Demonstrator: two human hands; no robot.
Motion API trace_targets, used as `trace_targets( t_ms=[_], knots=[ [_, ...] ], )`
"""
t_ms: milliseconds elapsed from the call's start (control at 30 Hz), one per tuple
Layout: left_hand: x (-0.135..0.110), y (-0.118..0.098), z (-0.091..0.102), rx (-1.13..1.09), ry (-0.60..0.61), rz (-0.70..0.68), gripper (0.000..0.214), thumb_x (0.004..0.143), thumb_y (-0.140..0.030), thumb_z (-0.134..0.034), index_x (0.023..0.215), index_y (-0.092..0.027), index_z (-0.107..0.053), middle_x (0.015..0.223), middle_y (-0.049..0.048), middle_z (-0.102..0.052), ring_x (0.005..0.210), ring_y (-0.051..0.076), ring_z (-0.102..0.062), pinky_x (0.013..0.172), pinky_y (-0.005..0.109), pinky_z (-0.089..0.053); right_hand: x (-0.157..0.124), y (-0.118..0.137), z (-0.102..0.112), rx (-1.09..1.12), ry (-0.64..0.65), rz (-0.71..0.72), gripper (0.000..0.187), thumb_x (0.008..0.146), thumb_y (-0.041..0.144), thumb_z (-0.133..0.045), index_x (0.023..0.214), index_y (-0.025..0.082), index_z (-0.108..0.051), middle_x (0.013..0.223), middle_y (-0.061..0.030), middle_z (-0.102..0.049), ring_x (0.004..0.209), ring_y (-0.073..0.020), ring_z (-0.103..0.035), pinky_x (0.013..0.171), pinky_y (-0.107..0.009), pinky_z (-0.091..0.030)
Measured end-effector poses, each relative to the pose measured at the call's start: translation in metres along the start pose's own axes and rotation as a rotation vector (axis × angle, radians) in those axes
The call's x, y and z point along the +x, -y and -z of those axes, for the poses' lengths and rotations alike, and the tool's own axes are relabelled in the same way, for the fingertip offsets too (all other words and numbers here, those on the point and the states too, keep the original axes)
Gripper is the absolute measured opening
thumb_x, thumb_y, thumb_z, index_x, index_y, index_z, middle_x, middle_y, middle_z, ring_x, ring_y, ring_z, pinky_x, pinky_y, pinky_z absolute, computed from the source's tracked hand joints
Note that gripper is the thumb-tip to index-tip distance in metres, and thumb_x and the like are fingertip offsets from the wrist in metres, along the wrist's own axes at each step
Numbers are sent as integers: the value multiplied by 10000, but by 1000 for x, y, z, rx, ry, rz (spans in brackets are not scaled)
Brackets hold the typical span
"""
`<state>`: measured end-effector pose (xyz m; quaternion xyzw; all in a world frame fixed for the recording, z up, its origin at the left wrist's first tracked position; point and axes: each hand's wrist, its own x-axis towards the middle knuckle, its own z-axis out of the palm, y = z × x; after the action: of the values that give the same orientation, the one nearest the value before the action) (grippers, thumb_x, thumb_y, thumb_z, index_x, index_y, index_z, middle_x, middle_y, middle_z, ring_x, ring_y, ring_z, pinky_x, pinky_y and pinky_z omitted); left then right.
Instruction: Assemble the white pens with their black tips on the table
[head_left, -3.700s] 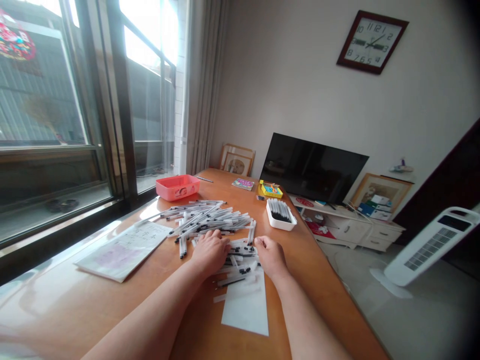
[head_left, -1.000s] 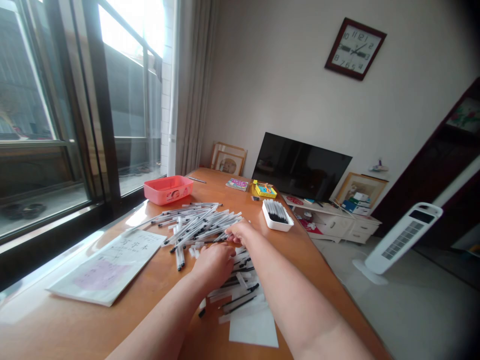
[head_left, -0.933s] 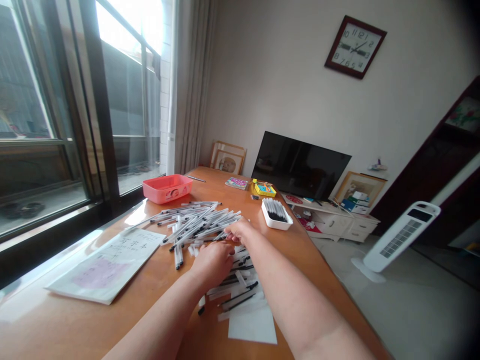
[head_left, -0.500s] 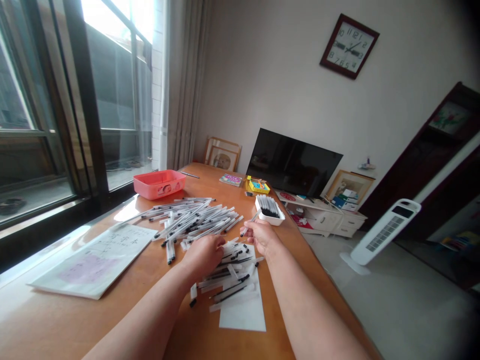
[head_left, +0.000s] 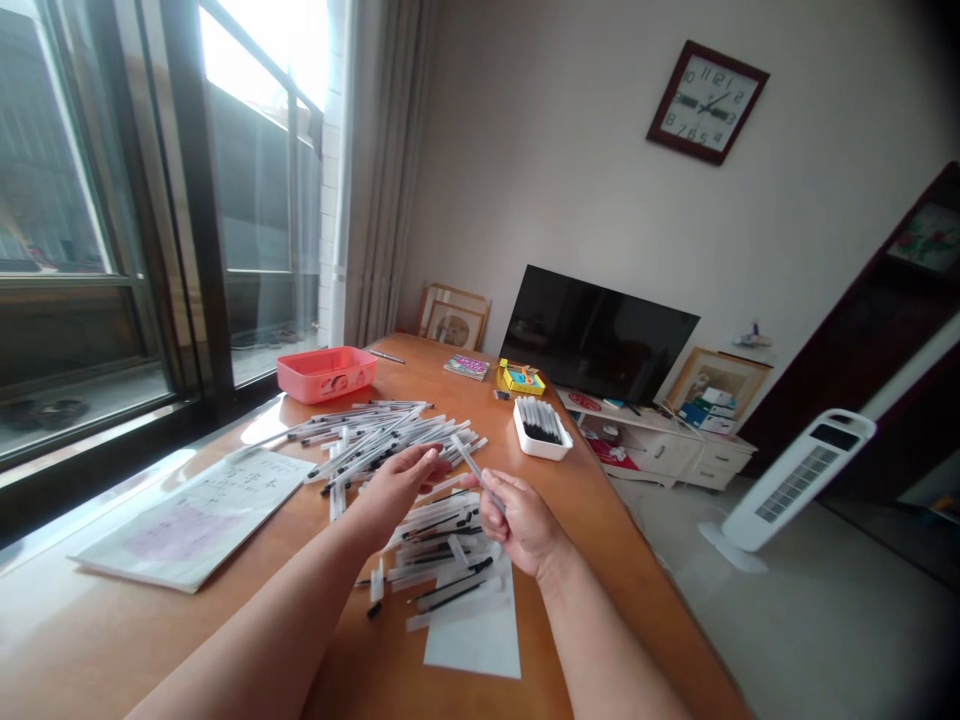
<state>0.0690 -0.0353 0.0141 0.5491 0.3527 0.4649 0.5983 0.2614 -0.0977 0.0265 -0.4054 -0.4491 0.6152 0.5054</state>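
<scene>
My right hand [head_left: 521, 520] is closed around a pen with a pale clear barrel [head_left: 471, 462], which slants up to the left. To its left, my left hand [head_left: 409, 482] hangs over the pens with fingers loosely extended; no object shows in it. Beyond the left hand spreads a heap of assembled-looking clear pens with black ends [head_left: 390, 432]. Loose pen parts [head_left: 457, 560], clear tubes, dark refills and small black pieces, lie below the hands, partly on a white paper sheet [head_left: 476, 640]. A white box [head_left: 546, 450] beyond my right hand holds several pens, black ends toward me.
On the wooden table [head_left: 600, 590] are a red plastic basket [head_left: 326, 378] at the far left, a writing booklet [head_left: 195, 520], a yellow box [head_left: 523, 378] and a colourful booklet [head_left: 466, 366]. A white tower fan [head_left: 795, 490] stands on the floor at right.
My right hand has come back from beside the white box toward me, with the pen now tilted up to the left. The left hand has lifted from the loose parts, its fingers straighter.
</scene>
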Motion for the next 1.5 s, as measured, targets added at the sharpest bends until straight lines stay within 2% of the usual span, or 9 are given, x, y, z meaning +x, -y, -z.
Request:
trace_targets(
  t_ms=[133,267,500,633,733,1000,1167,1367,1500],
  knots=[
    [-4,-7,-1,-279,105,13,551,848,-497,-682,1288,-173,-620,1160,146,-714,982,230,-689,889,373,-516,-2,-1,-9,12,111,-73,333,866,494,-613,898,164,-644,467,87,-389,394,-61,-208,412,-208,-180],
    [-3,-8,2,-283,107,-12,388,825,-454,-724,1059,-146,-694,1009,118,-742,901,203,-698,888,350,-516,-4,-3,-15,-94,103,-57,399,879,566,-585,881,171,-641,461,94,-362,402,-65,-192,417,-212,-169],
    [-3,-8,-1,-288,4,48,329,762,-434,-785,859,-136,-686,783,47,-712,674,122,-650,705,251,-505,-9,1,-24,-780,-79,277,394,948,526,-487,810,194,-650,587,38,-475,552,-109,-392,531,-221,-290],
    [2,-11,12,-331,-265,71,358,738,-459,-789,789,-147,-622,745,42,-705,625,110,-632,619,221,-472,-17,10,-24,-1120,-155,353,360,958,473,-473,747,215,-608,617,20,-542,587,-128,-459,567,-226,-300],
    [4,-13,23,-269,-475,81,407,699,-508,-796,783,-161,-602,707,35,-699,564,105,-598,540,204,-416,-19,13,-17,-1192,-259,372,360,958,476,-460,747,221,-602,618,11,-560,596,-139,-475,573,-222,-313],
    [-2,-1,8,179,-155,58,537,741,-600,-714,1065,-174,-741,937,92,-768,890,248,-691,719,303,-483,-3,-3,12,-1095,-350,354,416,972,522,-421,781,219,-633,595,29,-532,563,-127,-475,562,-210,-345],
    [-8,-12,4,199,-128,-33,553,763,-569,-717,1153,-178,-730,1094,87,-758,1080,277,-651,943,345,-448,-2,-8,11,-1021,-322,378,419,958,548,-456,862,213,-688,596,30,-533,561,-127,-470,564,-217,-352],
    [-19,-17,-7,43,166,48,394,830,-515,-693,1010,-168,-745,966,74,-742,926,209,-652,818,293,-469,-6,-8,-14,-796,-107,397,410,946,560,-509,984,207,-714,698,18,-595,642,-127,-505,616,-223,-383],
    [-14,-13,-3,-237,124,89,274,853,-406,-710,949,-150,-704,978,93,-725,884,169,-669,752,243,-497,-4,-9,-16,-623,-82,324,462,941,598,-494,897,180,-686,648,18,-569,582,-111,-476,561,-220,-367]
  ],
)
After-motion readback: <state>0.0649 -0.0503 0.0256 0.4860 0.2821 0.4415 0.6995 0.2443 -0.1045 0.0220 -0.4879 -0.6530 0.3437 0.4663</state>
